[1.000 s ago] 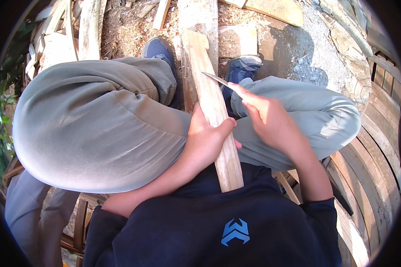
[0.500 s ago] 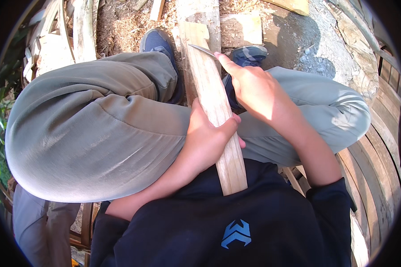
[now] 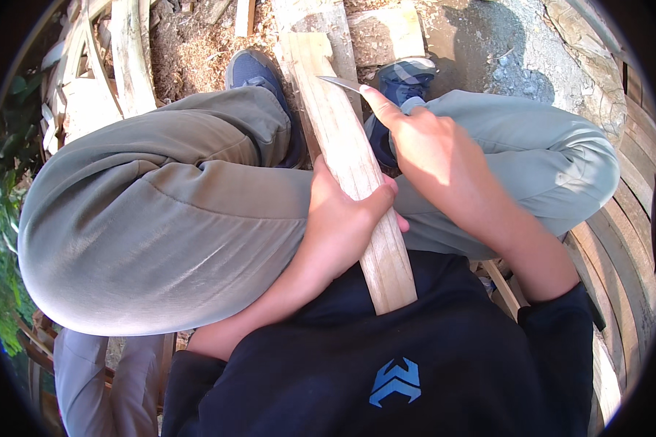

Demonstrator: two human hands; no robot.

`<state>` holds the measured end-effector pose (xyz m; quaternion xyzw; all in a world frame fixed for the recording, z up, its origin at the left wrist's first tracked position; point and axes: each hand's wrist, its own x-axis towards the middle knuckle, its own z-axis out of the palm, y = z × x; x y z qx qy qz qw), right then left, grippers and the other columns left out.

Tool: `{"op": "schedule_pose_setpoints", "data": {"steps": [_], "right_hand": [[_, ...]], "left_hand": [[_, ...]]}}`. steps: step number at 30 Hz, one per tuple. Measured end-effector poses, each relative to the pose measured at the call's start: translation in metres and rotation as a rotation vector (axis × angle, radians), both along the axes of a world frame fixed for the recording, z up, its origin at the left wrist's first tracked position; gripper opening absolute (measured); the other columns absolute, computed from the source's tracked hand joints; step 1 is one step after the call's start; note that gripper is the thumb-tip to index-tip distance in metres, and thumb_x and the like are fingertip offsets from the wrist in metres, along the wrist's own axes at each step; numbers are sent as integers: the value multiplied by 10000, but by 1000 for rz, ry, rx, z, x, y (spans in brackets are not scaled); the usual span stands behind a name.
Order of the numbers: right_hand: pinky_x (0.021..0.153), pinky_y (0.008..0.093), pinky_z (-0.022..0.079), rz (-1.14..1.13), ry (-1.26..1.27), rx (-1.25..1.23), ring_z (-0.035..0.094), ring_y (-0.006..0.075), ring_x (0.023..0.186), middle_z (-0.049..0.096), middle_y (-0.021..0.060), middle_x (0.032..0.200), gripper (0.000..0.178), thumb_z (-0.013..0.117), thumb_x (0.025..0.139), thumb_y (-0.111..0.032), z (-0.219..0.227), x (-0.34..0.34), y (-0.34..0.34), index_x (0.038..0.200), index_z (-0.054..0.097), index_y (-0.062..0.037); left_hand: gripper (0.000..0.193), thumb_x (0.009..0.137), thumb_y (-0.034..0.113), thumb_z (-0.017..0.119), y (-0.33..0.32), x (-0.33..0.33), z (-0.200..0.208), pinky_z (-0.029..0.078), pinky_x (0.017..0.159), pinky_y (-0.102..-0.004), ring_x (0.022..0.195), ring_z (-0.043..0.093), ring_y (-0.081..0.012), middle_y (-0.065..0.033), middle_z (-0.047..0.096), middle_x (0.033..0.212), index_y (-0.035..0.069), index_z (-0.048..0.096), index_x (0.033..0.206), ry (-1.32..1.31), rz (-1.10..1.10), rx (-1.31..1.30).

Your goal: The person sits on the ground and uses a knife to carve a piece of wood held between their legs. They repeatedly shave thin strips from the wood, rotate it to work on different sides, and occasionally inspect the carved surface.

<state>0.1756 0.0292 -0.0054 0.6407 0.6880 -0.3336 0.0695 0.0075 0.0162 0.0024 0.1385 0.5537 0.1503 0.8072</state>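
- Here, a long pale wooden slat (image 3: pixel 350 156), lying lengthwise between the knees, near end against the dark shirt (image 3: pixel 386 364), far end on the ground near a wooden block (image 3: pixel 386 33).
- Left hand (image 3: pixel 342 218) closed around the slat's middle, thumb across its top.
- Right hand (image 3: pixel 434 149) closed on a knife (image 3: pixel 340 84), forefinger along the blade, the tip touching the slat's far part.
- Blue shoes (image 3: pixel 259 73) beside the slat, over sawdust.

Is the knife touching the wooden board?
Touching. In the head view, the knife blade in the right hand lies across the board, no gap showing; the left hand grips the board.
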Motion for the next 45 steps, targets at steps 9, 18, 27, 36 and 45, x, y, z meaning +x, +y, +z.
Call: {"op": "schedule_pose_setpoints", "data": {"steps": [9, 18, 27, 36, 45], "right_hand": [[687, 508, 489, -106, 295, -342, 623, 426, 739, 646, 240, 824, 596, 525, 934, -15, 28, 16, 9, 1520, 480, -117], [703, 490, 539, -87, 213, -125, 649, 426, 755, 648, 242, 849, 588, 570, 929, -46, 23, 3, -10, 1504, 511, -153], [691, 483, 533, -32, 197, -129, 654, 407, 709, 649, 232, 755, 740, 585, 848, 18, -14, 4, 13, 1555, 443, -147], [699, 474, 544, -114, 318, -158, 671, 401, 714, 657, 233, 755, 710, 579, 849, 11, 19, 2, 3, 1540, 446, -77], [713, 445, 594, -26, 279, -47, 743, 357, 824, 725, 200, 830, 382, 621, 885, -70, 12, -1, -6, 1247, 581, 45]], "left_hand": [[438, 905, 33, 711, 0, 2, -1, 585, 551, -386, 633, 706, -278, -137, 619, 948, -43, 406, 1210, -6, 33, -5], [412, 904, 39, 701, 1, 1, -5, 590, 563, -374, 636, 710, -276, -137, 626, 928, -58, 431, 1199, 5, -20, -4], [427, 899, 38, 708, 2, 2, 2, 588, 571, -379, 636, 706, -276, -141, 624, 952, -52, 424, 1206, -1, -25, -12], [385, 897, 1, 665, 2, 2, -1, 587, 573, -383, 646, 711, -279, -169, 639, 979, -69, 439, 1200, 22, -57, 3], [339, 909, 56, 641, 0, 3, 4, 598, 590, -351, 675, 721, -246, -170, 680, 926, -103, 524, 1185, 18, -134, 42]]}}
